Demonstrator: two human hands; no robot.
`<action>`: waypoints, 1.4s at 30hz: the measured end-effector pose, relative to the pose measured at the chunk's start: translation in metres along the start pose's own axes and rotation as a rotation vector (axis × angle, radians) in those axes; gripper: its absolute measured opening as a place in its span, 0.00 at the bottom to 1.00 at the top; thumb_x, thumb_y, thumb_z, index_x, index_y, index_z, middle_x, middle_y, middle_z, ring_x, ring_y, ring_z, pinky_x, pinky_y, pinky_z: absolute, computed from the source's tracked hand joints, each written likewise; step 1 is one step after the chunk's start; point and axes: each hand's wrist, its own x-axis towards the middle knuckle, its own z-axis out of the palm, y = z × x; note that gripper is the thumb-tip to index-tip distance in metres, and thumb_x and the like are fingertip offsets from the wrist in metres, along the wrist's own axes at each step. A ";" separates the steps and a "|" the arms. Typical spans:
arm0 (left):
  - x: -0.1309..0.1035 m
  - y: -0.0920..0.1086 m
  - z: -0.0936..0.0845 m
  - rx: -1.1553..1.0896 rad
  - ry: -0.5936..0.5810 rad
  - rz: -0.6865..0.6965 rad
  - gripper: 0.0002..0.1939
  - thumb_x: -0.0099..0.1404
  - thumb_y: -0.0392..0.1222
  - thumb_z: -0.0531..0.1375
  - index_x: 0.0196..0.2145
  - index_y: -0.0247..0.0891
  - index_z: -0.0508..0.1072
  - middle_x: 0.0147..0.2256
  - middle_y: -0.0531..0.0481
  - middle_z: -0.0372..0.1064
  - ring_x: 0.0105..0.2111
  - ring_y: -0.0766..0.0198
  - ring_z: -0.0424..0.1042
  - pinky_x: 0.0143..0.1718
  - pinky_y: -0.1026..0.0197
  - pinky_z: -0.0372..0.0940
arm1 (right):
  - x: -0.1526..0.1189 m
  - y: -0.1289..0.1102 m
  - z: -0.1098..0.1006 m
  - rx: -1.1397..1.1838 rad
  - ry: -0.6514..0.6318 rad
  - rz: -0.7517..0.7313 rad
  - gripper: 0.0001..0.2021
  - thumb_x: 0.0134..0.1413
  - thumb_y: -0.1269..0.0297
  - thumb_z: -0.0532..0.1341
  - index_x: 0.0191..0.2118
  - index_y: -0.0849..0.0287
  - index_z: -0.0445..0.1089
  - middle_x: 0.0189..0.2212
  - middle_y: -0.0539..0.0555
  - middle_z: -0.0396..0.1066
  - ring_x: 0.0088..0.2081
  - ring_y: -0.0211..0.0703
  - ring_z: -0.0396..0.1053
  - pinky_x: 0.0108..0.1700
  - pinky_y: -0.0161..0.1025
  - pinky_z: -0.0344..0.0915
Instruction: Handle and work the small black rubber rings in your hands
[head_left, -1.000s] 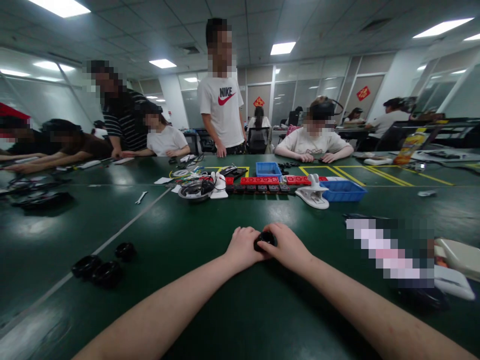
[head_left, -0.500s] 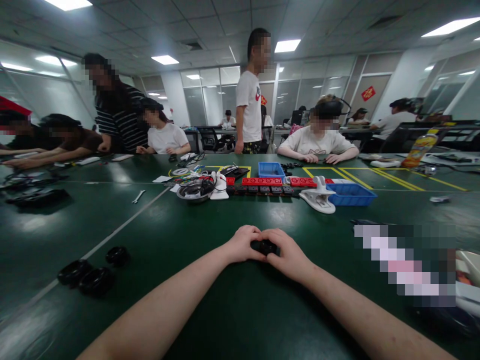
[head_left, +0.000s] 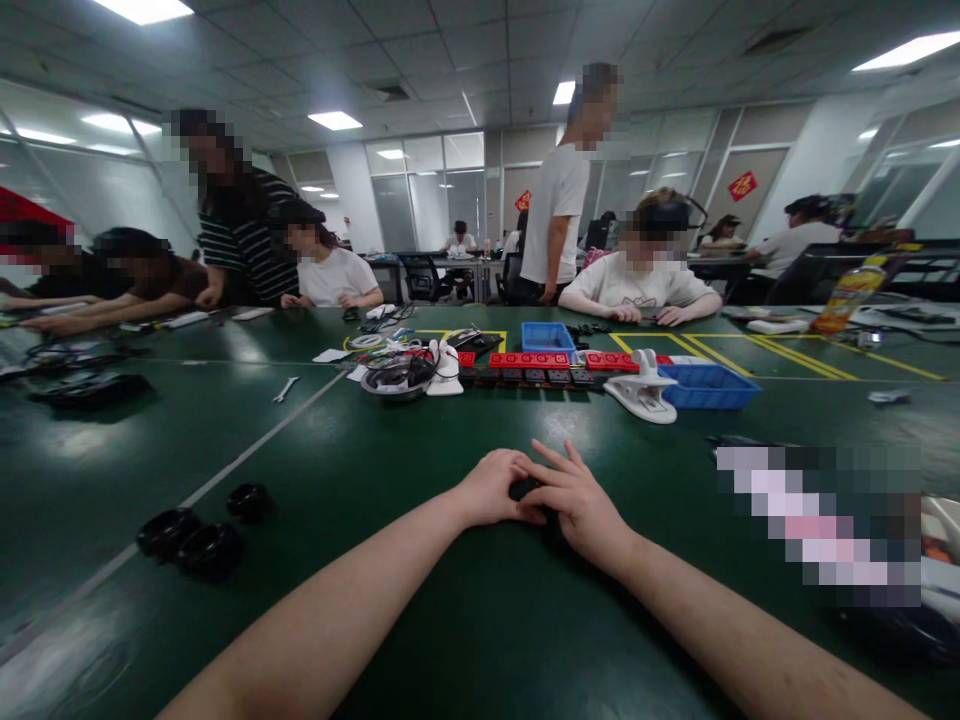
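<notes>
Near the middle of the green table (head_left: pixel 420 600), my left hand (head_left: pixel 495 487) has its fingers curved round a small black object (head_left: pixel 523 489). My right hand (head_left: pixel 585 505) meets it from the right, its thumb side and lower fingers against the object and two fingers raised and spread. Both hands cover much of the black object, so its shape cannot be made out. Off to the left lie three glossy black rounded parts, one (head_left: pixel 249 502) a little apart from the other two (head_left: pixel 211 550).
Beyond my hands stand a white clamp-like stand (head_left: pixel 643 390), blue bins (head_left: pixel 709 387), a red and black row of blocks (head_left: pixel 529 360) and a dish of cables (head_left: pixel 396 378). A wrench (head_left: pixel 286 389) lies left. People sit and stand across the table.
My right hand has loosened from its curl round the black object, lifting and spreading two fingers. My left hand keeps its place. The standing person in white has moved right.
</notes>
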 end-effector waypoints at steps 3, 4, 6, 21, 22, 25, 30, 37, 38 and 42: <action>-0.002 0.004 -0.003 -0.004 0.006 0.015 0.36 0.43 0.57 0.65 0.48 0.41 0.64 0.46 0.47 0.62 0.48 0.52 0.60 0.50 0.52 0.54 | -0.005 0.001 -0.004 -0.042 0.105 0.020 0.21 0.44 0.79 0.48 0.44 0.57 0.66 0.51 0.56 0.62 0.56 0.50 0.51 0.56 0.60 0.41; -0.003 0.006 -0.004 -0.012 0.023 0.001 0.38 0.42 0.57 0.65 0.50 0.41 0.61 0.48 0.46 0.61 0.48 0.52 0.60 0.50 0.51 0.54 | -0.005 0.001 -0.005 -0.047 0.140 0.053 0.21 0.44 0.77 0.49 0.46 0.59 0.64 0.50 0.57 0.62 0.55 0.50 0.53 0.56 0.58 0.42; -0.004 0.008 -0.005 -0.018 0.061 -0.036 0.39 0.43 0.57 0.65 0.51 0.41 0.59 0.48 0.46 0.60 0.48 0.53 0.60 0.49 0.51 0.55 | -0.005 0.000 -0.004 -0.053 0.186 0.156 0.20 0.45 0.71 0.52 0.48 0.61 0.61 0.48 0.60 0.62 0.51 0.50 0.57 0.54 0.55 0.49; -0.004 0.031 0.007 0.225 0.108 -0.199 0.19 0.47 0.52 0.62 0.34 0.39 0.67 0.35 0.50 0.65 0.41 0.56 0.64 0.55 0.43 0.44 | 0.006 -0.004 0.005 -0.113 0.078 0.449 0.09 0.45 0.61 0.60 0.32 0.60 0.62 0.31 0.54 0.63 0.35 0.46 0.61 0.38 0.43 0.59; -0.005 0.032 0.007 0.232 0.113 -0.211 0.19 0.47 0.52 0.62 0.34 0.39 0.67 0.35 0.50 0.65 0.41 0.56 0.64 0.55 0.43 0.44 | 0.006 -0.005 0.005 -0.115 0.081 0.452 0.09 0.45 0.61 0.60 0.32 0.60 0.62 0.31 0.54 0.63 0.36 0.46 0.61 0.38 0.42 0.59; -0.005 0.034 0.008 0.249 0.128 -0.244 0.18 0.46 0.50 0.62 0.33 0.39 0.67 0.35 0.50 0.65 0.41 0.56 0.64 0.55 0.44 0.44 | 0.006 -0.005 0.005 -0.117 0.085 0.446 0.09 0.45 0.62 0.60 0.32 0.59 0.62 0.31 0.54 0.63 0.36 0.46 0.61 0.38 0.42 0.59; -0.004 0.036 0.007 0.253 0.114 -0.276 0.19 0.45 0.51 0.63 0.32 0.38 0.66 0.35 0.50 0.65 0.40 0.56 0.64 0.54 0.44 0.46 | 0.006 -0.006 0.005 -0.103 0.080 0.447 0.09 0.45 0.62 0.60 0.32 0.59 0.62 0.31 0.54 0.63 0.35 0.45 0.61 0.37 0.42 0.60; -0.004 0.032 0.007 0.210 0.115 -0.261 0.19 0.46 0.52 0.62 0.33 0.38 0.68 0.36 0.50 0.65 0.40 0.55 0.64 0.54 0.42 0.45 | 0.005 -0.005 0.002 -0.058 0.067 0.424 0.08 0.46 0.63 0.59 0.33 0.60 0.63 0.31 0.55 0.64 0.36 0.46 0.61 0.39 0.44 0.60; -0.004 0.031 0.006 0.196 0.113 -0.249 0.19 0.46 0.51 0.63 0.34 0.39 0.68 0.36 0.50 0.64 0.41 0.55 0.63 0.54 0.42 0.45 | 0.006 -0.005 0.001 -0.049 0.067 0.408 0.08 0.46 0.63 0.58 0.33 0.60 0.63 0.31 0.55 0.65 0.36 0.46 0.61 0.39 0.44 0.60; -0.003 0.021 -0.002 0.104 0.060 -0.133 0.21 0.45 0.49 0.65 0.38 0.41 0.70 0.40 0.49 0.63 0.43 0.56 0.61 0.50 0.51 0.54 | 0.006 -0.008 -0.005 0.047 0.069 0.281 0.10 0.43 0.71 0.55 0.36 0.59 0.65 0.33 0.54 0.67 0.38 0.46 0.62 0.42 0.46 0.60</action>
